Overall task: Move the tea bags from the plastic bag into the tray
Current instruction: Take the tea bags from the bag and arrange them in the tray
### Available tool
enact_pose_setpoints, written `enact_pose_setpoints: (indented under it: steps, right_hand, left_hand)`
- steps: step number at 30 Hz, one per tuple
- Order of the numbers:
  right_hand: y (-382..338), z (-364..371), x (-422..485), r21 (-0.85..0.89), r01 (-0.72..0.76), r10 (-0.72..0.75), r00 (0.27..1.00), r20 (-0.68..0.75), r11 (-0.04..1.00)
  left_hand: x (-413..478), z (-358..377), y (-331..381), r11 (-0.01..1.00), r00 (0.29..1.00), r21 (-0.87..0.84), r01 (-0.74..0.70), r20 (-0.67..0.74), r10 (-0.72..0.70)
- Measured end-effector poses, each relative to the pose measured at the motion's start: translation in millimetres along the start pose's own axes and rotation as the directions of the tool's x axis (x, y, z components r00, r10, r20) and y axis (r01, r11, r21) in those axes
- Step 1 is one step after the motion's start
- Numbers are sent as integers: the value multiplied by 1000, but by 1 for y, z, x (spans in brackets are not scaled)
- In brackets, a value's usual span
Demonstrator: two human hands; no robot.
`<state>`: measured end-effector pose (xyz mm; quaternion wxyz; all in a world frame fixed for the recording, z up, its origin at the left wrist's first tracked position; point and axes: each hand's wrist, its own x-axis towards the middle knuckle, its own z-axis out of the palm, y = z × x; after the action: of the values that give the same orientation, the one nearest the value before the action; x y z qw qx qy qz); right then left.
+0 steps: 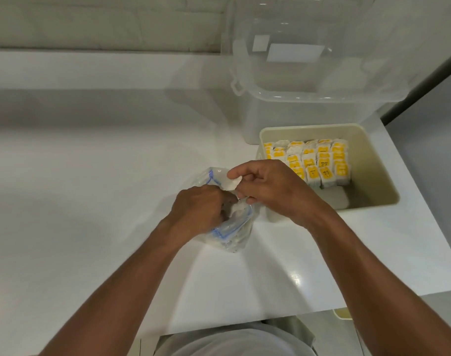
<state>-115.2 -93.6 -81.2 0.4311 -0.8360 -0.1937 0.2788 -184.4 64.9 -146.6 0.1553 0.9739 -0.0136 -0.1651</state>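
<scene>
Head view, left to right: left hand [197,210] clamps the plastic bag [229,227] steady on the counter [91,176]; right hand [268,186], touching it, pinches tea bags [233,186] at the mouth, evidently extracting; tray [370,176], just beside, holds ordered rows.

Single head-worn view, steeply downward, close over the white counter [91,176]

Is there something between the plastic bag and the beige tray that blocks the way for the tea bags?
Nothing visible blocks it. The clear plastic bag lies left of the beige rectangular tray, with only bare white counter between. The right hand pinches a white tea bag above it.
</scene>
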Motion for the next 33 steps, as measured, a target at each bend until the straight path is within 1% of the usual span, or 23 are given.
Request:
enact_pose_setpoints:
  steps: [3,5,7,10,12,14,16,17,18,20,22,24,29,31,33]
  right_hand:
    - [1,-1,0,-73,8,-11,999,-33,997]
    - [2,1,2,-89,-1,-3,999,-47,996]
    - [2,2,2,-79,-9,4,998,-67,997]
    - [3,2,3,-17,7,-9,993,-117,1000]
    - [2,1,3,-10,31,-32,986,-164,999]
    - [2,-1,4,-59,56,-68,968,-240,997]
    - [2,-5,5,-104,53,-82,953,-293,993]
    - [1,-7,5,-99,46,-73,954,-289,994]
    - [1,-7,5,-78,39,-59,960,-272,996]
    - [2,-5,4,-64,30,-45,969,-244,998]
    - [3,-3,3,-103,25,-50,966,-253,994]
    - [4,-1,3,-79,19,-38,968,-249,997]
    - [7,2,4,58,-6,12,993,-120,998]
    - [7,2,4,76,-6,16,992,-126,997]
    - [7,2,3,83,-12,24,990,-137,996]
  left_hand:
    - [4,6,-3,997,996,72,-19,-91,26]
    - [6,12,-3,995,990,96,-20,-140,33]
    - [6,13,-3,996,988,83,-15,-154,28]
    - [5,11,-7,999,991,51,6,-136,1]
    - [4,5,-12,999,994,-22,37,-104,-40]
    - [1,-4,-18,991,996,-128,45,-77,-55]
    - [-4,-16,-23,964,997,-260,50,-38,-62]
    - [-7,-21,-25,937,998,-344,59,-13,-68]
    - [-9,-26,-26,894,997,-442,75,12,-78]
    - [-13,-32,-28,764,992,-634,121,58,-110]
    - [-16,-35,-31,638,985,-752,168,100,-141]
    - [-17,-37,-33,590,982,-785,189,131,-139]
    - [-16,-38,-33,570,985,-806,160,164,-45]
    - [-14,-38,-30,588,988,-794,151,147,-55]
    - [-12,-37,-28,653,991,-745,132,109,-76]
